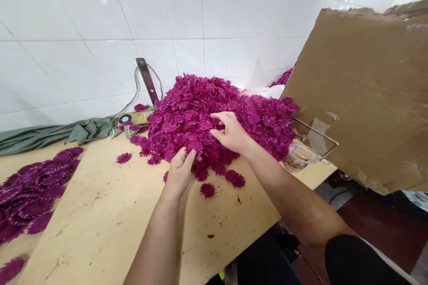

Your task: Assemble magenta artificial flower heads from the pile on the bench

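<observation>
A large heap of purple artificial flower heads (190,107) rises on the table in front of me. At its near edge, my left hand (179,171) pinches one purple flower head (194,146) between thumb and fingers. My right hand (232,136) hovers over or rests against the heap's front; whether it touches cannot be told. Its thumb and index finger are apart, and nothing shows between them. A few loose flower heads, one of them a dark purple bloom (207,189), lie on the table just below my hands.
More flattened purple flowers (36,191) are piled at the left. A green cloth (90,130) and a yellow tool (138,117) lie by the tiled wall. At the right stand a big cardboard sheet (361,89), a wire frame (321,133) and a clear round container (301,156).
</observation>
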`<state>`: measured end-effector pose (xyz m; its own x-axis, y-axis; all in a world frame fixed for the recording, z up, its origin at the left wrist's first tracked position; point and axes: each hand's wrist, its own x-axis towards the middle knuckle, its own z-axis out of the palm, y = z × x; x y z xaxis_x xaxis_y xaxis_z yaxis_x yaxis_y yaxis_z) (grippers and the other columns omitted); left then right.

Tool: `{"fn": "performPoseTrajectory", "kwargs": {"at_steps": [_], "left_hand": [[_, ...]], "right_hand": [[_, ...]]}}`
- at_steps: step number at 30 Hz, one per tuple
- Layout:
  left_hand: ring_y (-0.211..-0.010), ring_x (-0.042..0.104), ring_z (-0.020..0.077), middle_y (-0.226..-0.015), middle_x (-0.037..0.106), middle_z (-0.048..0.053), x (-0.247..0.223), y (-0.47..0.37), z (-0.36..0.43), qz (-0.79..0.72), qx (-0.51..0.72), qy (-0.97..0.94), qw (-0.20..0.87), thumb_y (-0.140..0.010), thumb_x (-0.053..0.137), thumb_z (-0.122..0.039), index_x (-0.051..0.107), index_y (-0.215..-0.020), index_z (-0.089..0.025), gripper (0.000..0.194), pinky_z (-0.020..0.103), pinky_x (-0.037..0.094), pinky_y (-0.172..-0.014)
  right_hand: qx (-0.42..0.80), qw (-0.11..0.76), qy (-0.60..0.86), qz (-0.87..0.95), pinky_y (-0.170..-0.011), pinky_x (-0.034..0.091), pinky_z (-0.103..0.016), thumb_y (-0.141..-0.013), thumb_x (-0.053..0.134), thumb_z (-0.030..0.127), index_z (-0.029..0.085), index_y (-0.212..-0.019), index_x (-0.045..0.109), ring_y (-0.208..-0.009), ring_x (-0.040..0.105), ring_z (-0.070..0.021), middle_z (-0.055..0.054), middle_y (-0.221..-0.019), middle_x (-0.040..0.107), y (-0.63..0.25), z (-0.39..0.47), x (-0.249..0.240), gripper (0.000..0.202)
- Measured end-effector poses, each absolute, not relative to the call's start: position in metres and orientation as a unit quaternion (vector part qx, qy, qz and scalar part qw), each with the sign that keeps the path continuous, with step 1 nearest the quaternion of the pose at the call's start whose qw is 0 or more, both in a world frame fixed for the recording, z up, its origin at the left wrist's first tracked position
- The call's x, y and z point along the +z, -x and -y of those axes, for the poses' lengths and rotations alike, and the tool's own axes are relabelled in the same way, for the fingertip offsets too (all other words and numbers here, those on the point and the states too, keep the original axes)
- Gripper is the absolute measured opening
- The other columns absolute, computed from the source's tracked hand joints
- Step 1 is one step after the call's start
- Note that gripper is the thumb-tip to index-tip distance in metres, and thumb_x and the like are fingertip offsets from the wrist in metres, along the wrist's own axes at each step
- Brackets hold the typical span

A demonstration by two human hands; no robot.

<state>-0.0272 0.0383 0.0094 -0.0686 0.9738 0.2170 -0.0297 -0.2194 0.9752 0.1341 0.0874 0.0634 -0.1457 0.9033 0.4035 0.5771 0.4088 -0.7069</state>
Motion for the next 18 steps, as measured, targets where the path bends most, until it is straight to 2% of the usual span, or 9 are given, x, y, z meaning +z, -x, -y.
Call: {"fn": "performPoseTrajectory", "kwargs": {"at_steps": [2,4,9,11,14,18], "left_hand": [[-0.056,0.047,0.0109,-0.055,0.054,-0.001,0.01,0.027,-0.039,-0.458,0.558,-0.545,0.426,-0.065,0.063,-0.045,0.054,-0.057,-0.016,0.031,0.023,0.04,-0.058],[-0.052,0.043,0.0094,-0.051,0.049,-0.002,0.011,0.027,-0.039,-0.465,0.547,-0.561,0.412,-0.065,0.062,-0.045,0.05,-0.051,-0.017,0.034,0.022,0.037,-0.053],[-0.046,0.036,0.0082,-0.046,0.041,-0.005,0.011,0.027,-0.038,-0.497,0.517,-0.569,0.402,-0.065,0.06,-0.049,0.043,-0.049,-0.018,0.038,0.022,0.032,-0.047],[-0.045,0.035,0.0081,-0.045,0.04,-0.005,0.01,0.026,-0.039,-0.495,0.51,-0.568,0.416,-0.064,0.058,-0.054,0.043,-0.05,-0.019,0.041,0.022,0.031,-0.046],[-0.044,0.035,0.0082,-0.043,0.039,-0.006,0.008,0.027,-0.041,-0.494,0.509,-0.556,0.434,-0.06,0.058,-0.062,0.042,-0.05,-0.019,0.046,0.023,0.03,-0.046],[-0.043,0.035,0.0089,-0.042,0.041,-0.004,0.005,0.033,-0.041,-0.516,0.511,-0.545,0.419,-0.059,0.053,-0.07,0.044,-0.049,-0.019,0.053,0.024,0.028,-0.044]], "right_hand": [[0.192,0.401,0.449,0.775,-0.084,0.043,-0.034,-0.076,0.055,0.021,0.017,-0.097,0.061,-0.093,0.053,-0.017,-0.01,-0.103,0.056,-0.124,-0.069,0.066,0.023],[0.201,0.375,0.41,0.807,-0.085,0.043,-0.034,-0.077,0.055,0.022,0.017,-0.089,0.062,-0.09,0.054,-0.0162,-0.007,-0.093,0.06,-0.114,-0.057,0.066,0.015],[0.377,0.302,0.41,0.773,-0.066,0.047,-0.027,-0.073,0.058,0.017,0.015,-0.087,0.058,-0.065,0.054,-0.0105,-0.001,-0.074,0.059,-0.105,-0.06,0.052,0.014],[0.414,0.311,0.413,0.749,-0.064,0.047,-0.025,-0.069,0.06,0.014,0.015,-0.086,0.056,-0.065,0.054,-0.0097,0.0,-0.073,0.057,-0.107,-0.065,0.048,0.017],[0.383,0.352,0.41,0.749,-0.066,0.047,-0.025,-0.063,0.065,0.012,0.015,-0.082,0.056,-0.067,0.052,-0.009,-0.001,-0.081,0.056,-0.108,-0.065,0.046,0.021],[0.447,0.324,0.376,0.744,-0.063,0.045,-0.022,-0.069,0.058,0.009,0.015,-0.069,0.052,-0.058,0.051,-0.0068,0.004,-0.065,0.054,-0.098,-0.063,0.047,0.009]]}}
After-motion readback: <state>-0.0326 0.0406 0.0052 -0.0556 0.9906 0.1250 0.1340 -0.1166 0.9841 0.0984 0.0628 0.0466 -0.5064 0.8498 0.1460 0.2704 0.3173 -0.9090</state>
